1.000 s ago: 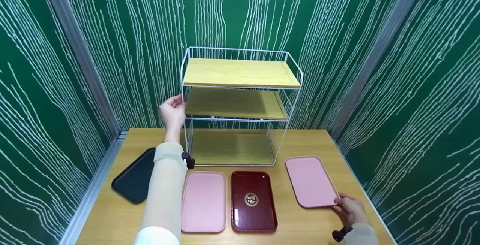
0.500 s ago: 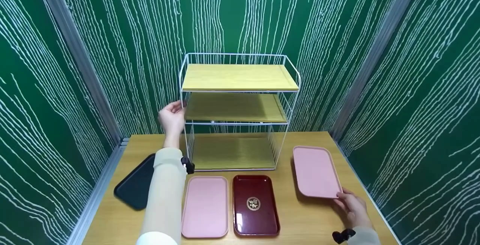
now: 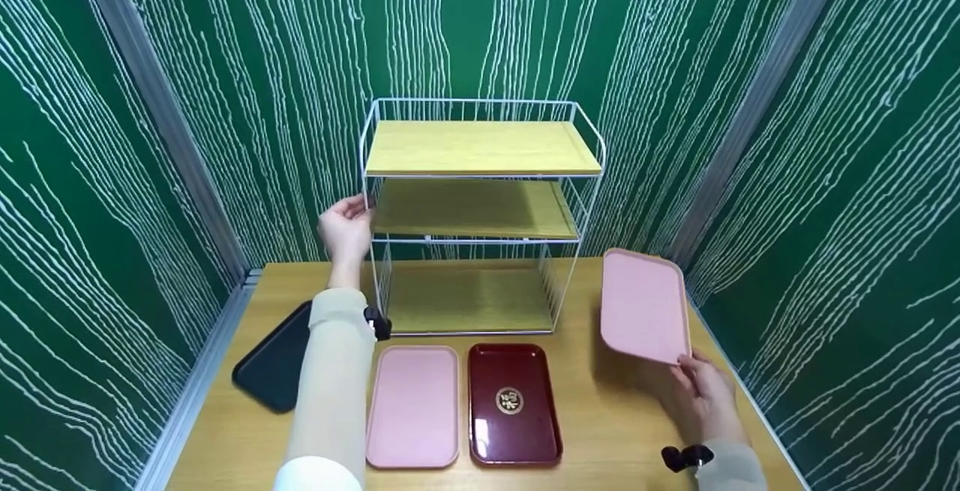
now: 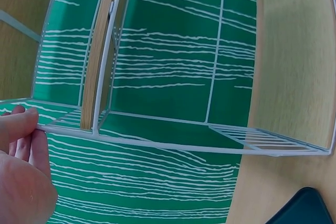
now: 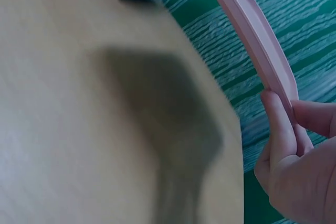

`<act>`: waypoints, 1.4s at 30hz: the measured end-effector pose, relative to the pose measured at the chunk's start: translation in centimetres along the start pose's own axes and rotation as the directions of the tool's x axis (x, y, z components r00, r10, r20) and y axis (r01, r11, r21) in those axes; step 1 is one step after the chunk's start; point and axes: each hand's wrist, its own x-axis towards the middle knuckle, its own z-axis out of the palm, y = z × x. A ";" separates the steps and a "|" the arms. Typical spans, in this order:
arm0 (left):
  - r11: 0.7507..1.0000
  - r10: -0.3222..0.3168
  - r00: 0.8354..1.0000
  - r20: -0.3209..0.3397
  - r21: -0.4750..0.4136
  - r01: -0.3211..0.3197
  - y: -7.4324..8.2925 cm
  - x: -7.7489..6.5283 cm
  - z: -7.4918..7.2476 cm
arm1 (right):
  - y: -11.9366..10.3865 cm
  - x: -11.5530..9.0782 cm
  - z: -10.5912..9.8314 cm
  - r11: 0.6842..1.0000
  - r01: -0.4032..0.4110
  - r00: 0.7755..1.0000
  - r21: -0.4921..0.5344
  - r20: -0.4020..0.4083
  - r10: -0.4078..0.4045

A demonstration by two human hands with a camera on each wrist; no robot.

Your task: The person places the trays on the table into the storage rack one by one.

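Observation:
A three-tier rack (image 3: 484, 147) with a white wire frame and yellow wooden shelves stands at the back of the table. My left hand (image 3: 346, 232) grips its left front upright near the middle shelf; in the left wrist view thumb and fingers (image 4: 23, 124) pinch the white wire. On the right, my right hand (image 3: 709, 393) pinches the near right corner of a pink tray (image 3: 645, 307), held tilted above the table. The right wrist view shows the tray's rim (image 5: 257, 35) between thumb and fingers, its shadow on the tabletop below.
Before the rack lie a second pink tray (image 3: 413, 407) and a dark red tray (image 3: 514, 427) with a gold emblem. A dark tray (image 3: 274, 359) lies at the left, partly hidden by my left sleeve. Green walls with white lines enclose the wooden table (image 3: 600, 438).
My right hand has lifted the pink tray off the table, moving it up and away with its far end raised. The left hand keeps its grip on the rack.

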 end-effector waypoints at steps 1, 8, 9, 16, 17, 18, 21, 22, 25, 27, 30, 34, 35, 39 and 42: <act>1.000 -0.002 1.000 -0.001 -0.003 0.002 0.0 0.0 0.0 | -0.1 -0.2 0.3 1.000 -0.003 1.000 0.024 0.012 0.002; 0.999 -0.003 1.000 0.004 0.032 0.003 -0.2 0.1 0.0 | -1.1 -1.1 2.9 0.996 0.081 0.997 0.045 0.014 -0.082; 0.999 -0.002 1.000 0.002 0.034 0.002 -0.2 0.1 0.0 | -1.3 -1.3 3.4 0.995 0.092 0.996 0.041 0.007 -0.092; 1.000 0.029 0.999 -0.014 0.000 -0.029 -0.6 0.4 0.0 | -1.9 -2.9 6.8 0.981 0.180 0.983 0.068 0.024 -0.182; 0.999 0.037 0.999 -0.016 -0.007 -0.037 -0.6 0.4 0.1 | -2.1 -3.2 7.2 0.979 0.195 0.980 0.064 0.036 -0.197; 0.999 0.045 0.999 -0.015 -0.017 -0.045 -0.7 0.5 0.1 | -2.2 -3.5 7.6 0.976 0.204 0.977 0.070 0.043 -0.208; 0.999 0.046 0.999 -0.021 -0.020 -0.047 -0.7 0.5 0.1 | -2.7 -4.3 8.7 0.973 0.199 0.978 0.120 0.042 -0.205; 0.999 0.045 0.999 -0.021 -0.022 -0.046 -0.7 0.5 0.1 | -2.9 -4.6 9.1 0.971 0.196 0.978 0.137 0.044 -0.204; 0.999 0.033 0.999 -0.019 -0.019 -0.034 -0.7 0.5 0.1 | -3.5 -5.4 10.1 0.963 0.205 0.976 0.175 0.043 -0.216; 0.999 0.033 0.999 -0.019 -0.013 -0.033 -0.5 0.5 0.1 | -3.9 -5.9 10.8 0.956 0.222 0.971 0.191 0.049 -0.235; 0.999 0.043 0.999 -0.027 -0.008 -0.043 -0.3 0.7 0.0 | -4.4 -6.6 12.1 0.946 0.241 0.961 0.215 0.085 -0.264; 0.999 0.044 0.999 -0.029 0.002 -0.044 -0.1 0.6 0.0 | -4.6 -7.4 13.3 0.937 0.247 0.949 0.248 0.132 -0.285; 0.999 0.041 0.999 -0.026 0.003 -0.041 -0.1 0.6 0.1 | -4.6 -7.6 13.5 0.935 0.247 0.948 0.253 0.138 -0.288; 1.000 0.023 1.000 -0.018 0.005 -0.023 -0.1 0.4 0.1 | -4.4 -8.2 14.0 0.930 0.245 0.943 0.276 0.156 -0.294; 1.000 0.018 1.000 -0.017 -0.001 -0.018 -0.1 0.3 0.2 | -4.4 -8.4 14.4 0.925 0.245 0.937 0.290 0.173 -0.303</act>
